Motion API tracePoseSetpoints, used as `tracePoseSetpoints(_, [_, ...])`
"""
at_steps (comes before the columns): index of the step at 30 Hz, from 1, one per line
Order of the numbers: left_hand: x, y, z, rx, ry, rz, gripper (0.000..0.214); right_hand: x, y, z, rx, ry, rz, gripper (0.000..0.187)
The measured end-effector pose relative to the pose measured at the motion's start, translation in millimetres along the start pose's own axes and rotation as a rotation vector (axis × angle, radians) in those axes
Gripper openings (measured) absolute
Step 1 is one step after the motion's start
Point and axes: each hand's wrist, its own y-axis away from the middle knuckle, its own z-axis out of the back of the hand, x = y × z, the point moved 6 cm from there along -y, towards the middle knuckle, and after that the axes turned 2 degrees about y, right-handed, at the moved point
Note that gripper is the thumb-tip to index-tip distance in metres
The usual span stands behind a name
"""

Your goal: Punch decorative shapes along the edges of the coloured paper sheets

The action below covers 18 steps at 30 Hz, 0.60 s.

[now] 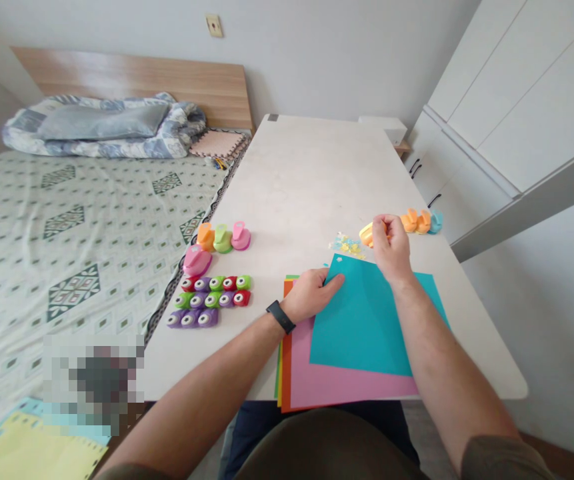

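A teal paper sheet (pixel 367 320) lies on top of a pink sheet (pixel 347 383) and a stack of other coloured sheets at the near edge of the white table (pixel 291 173). My left hand (pixel 311 293) rests on the teal sheet's left corner with fingers loosely curled, pressing it down. My right hand (pixel 391 247) is closed on a small orange paper punch (pixel 367 235) at the sheet's far corner. Small yellow and blue paper cut-outs (pixel 347 245) lie just left of the punch. A black band sits on my left wrist.
Two orange punches and a blue one (pixel 421 221) stand near the table's right edge. Larger pink, green and orange punches (pixel 221 239) and rows of small purple, green and red punches (pixel 211 300) sit at left. A bed (pixel 67 213) adjoins the table; yellow paper lies on it.
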Motion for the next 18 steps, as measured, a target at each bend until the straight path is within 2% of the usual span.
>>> tracePoseSetpoints(6, [-1,0,0.8,-0.015,0.002,0.009,0.045,4,2,-2,0.024,0.036,0.023,0.035])
tracePoseSetpoints(12, [-2,1,0.4,0.0,-0.002,-0.009,0.045,-19,-5,-4,-0.036,-0.257,-0.197,0.036])
tracePoseSetpoints(15, [-2,1,0.0,0.007,-0.003,-0.013,0.045,-27,-7,-6,-0.019,-0.435,-0.324,0.033])
tracePoseSetpoints(18, [-2,1,-0.3,0.009,0.002,-0.007,0.045,-31,-8,-6,0.006,-0.485,-0.383,0.033])
